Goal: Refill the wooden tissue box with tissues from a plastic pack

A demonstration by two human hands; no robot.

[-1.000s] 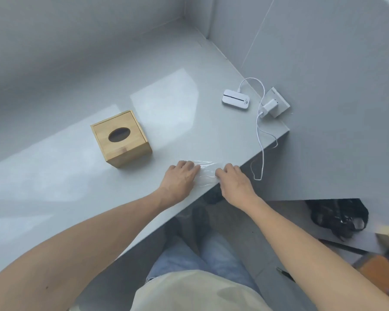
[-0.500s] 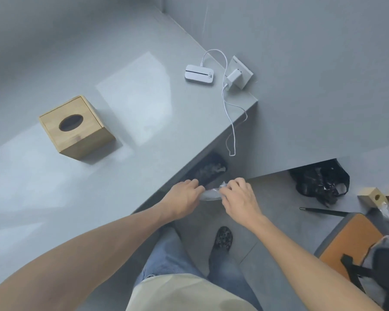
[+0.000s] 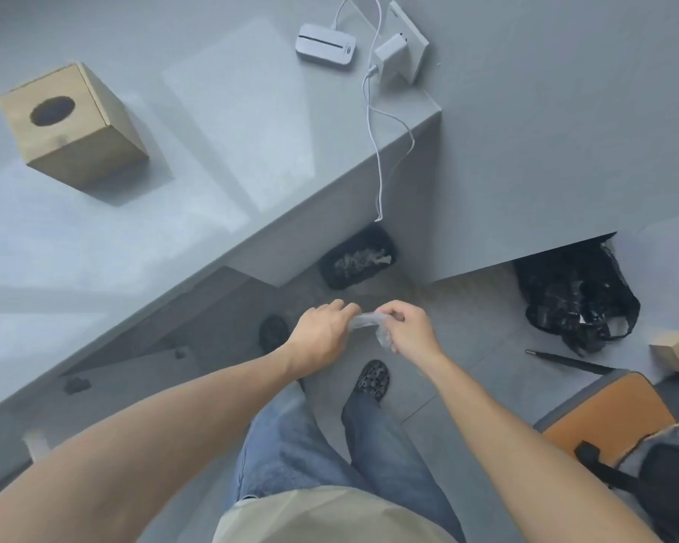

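Crumpling stage: both hands held the clear plastic wrapper [image 3: 365,321] between them, above the floor and clear of the desk [image 3: 95,237].
Left hand [image 3: 322,335]: closed on the wrapper's left end.
Right hand [image 3: 406,331]: closed on its right end, which drooped below the fingers.
Wrapper axis: roughly left to right, bunched; no tissues seen in it.
Tissue box [image 3: 69,123]: upright on the desk, well apart from the hands, oval opening facing up; contents could not be told.
Step judged: disposal of empty packaging, late in the task.
Next move calls for: one hand to carry the wad to the dark bin [image 3: 355,256] under the desk.
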